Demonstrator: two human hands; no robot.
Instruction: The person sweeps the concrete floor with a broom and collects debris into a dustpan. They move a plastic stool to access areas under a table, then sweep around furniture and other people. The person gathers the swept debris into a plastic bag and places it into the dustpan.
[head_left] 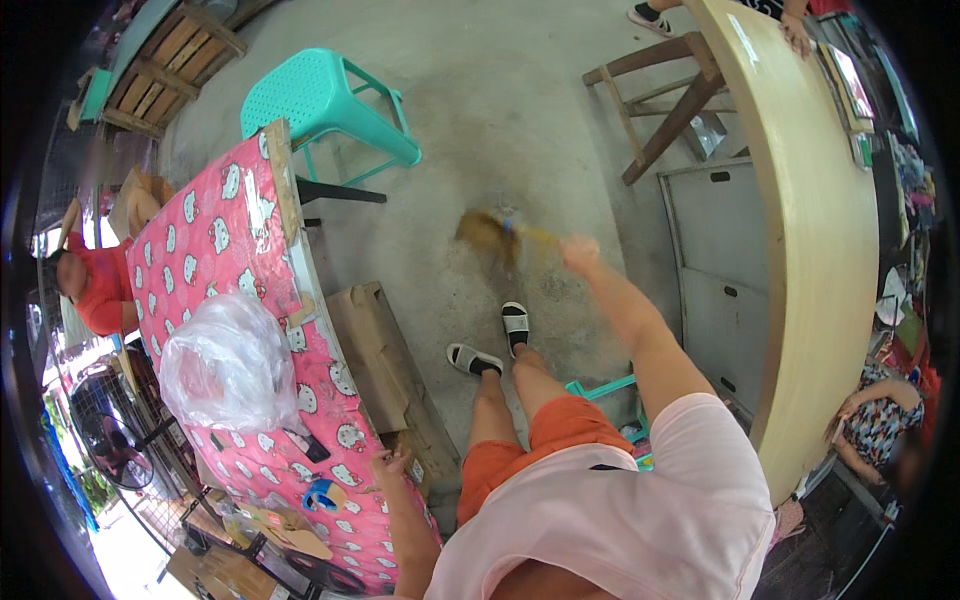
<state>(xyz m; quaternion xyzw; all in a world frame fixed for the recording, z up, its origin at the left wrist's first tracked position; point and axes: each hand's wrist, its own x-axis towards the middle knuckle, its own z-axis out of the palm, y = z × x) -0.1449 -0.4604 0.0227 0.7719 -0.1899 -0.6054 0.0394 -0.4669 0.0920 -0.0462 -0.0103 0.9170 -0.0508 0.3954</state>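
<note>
My right hand [578,255] is closed round the yellow handle of a short broom [490,236], reached out over the concrete floor in front of my feet. The broom's brown bristles are smeared by motion, close to the floor. My left hand [390,468] rests at the edge of the table with the pink cat-print cover [225,255], fingers apart and nothing in them. Near it on the cover lie a blue tape roll [324,496] and a dark phone-like object [308,446]. A clear plastic bag [228,362] sits farther along.
A turquoise stool [325,105] stands beyond the pink table. Cardboard boxes [375,350] line that table's side. A pale wooden counter [815,230] runs along my right, with a wooden stool [665,95] at its far end. Other people are behind both tables and at the far right.
</note>
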